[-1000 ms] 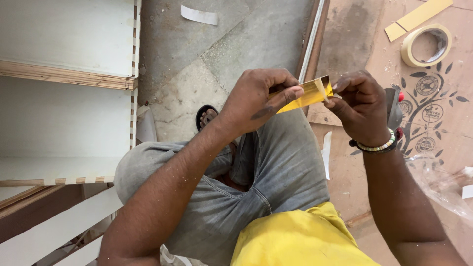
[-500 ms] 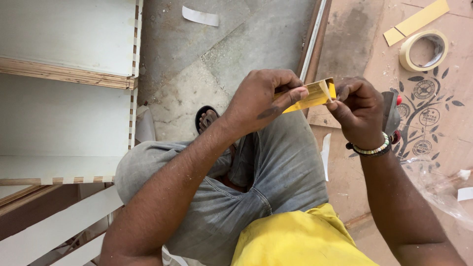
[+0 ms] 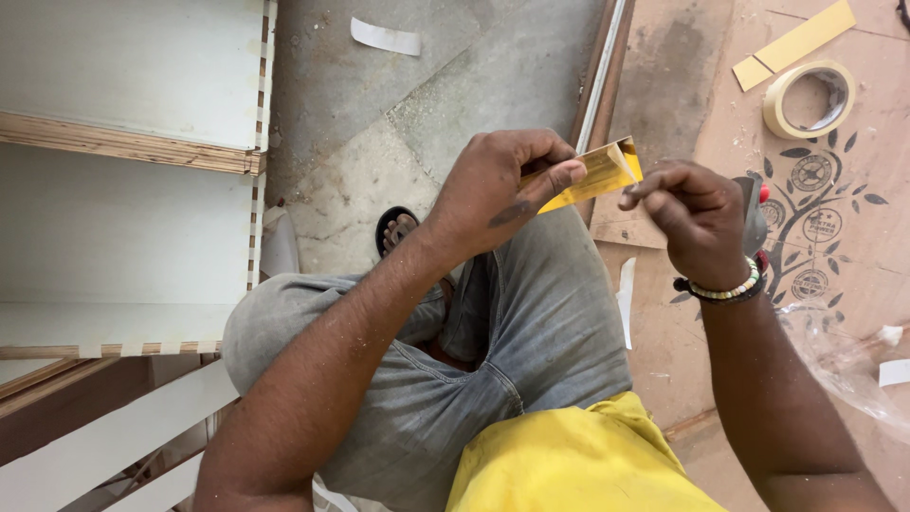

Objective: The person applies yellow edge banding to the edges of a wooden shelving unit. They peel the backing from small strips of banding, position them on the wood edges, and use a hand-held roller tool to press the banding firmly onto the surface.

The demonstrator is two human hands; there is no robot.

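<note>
Both hands: left [image 3: 502,190] keeps the gold strip [image 3: 592,175]; right [image 3: 697,218] has let go.

The gold strip [image 3: 592,176] is showing a glossy, metallic-looking finish, smooth along its faces. The floor [image 3: 417,123] is appearing as rough, matt concrete with pale dusty patches. The board [image 3: 682,85] is looking like brown matt cardboard, scuffed and stained. The tape roll [image 3: 779,106] is presenting a cream, papery surface. The panels [image 3: 123,66] are showing a smooth white matt face over layered wooden edges. The trousers [image 3: 531,332] are looking like faded grey denim cloth.
</note>
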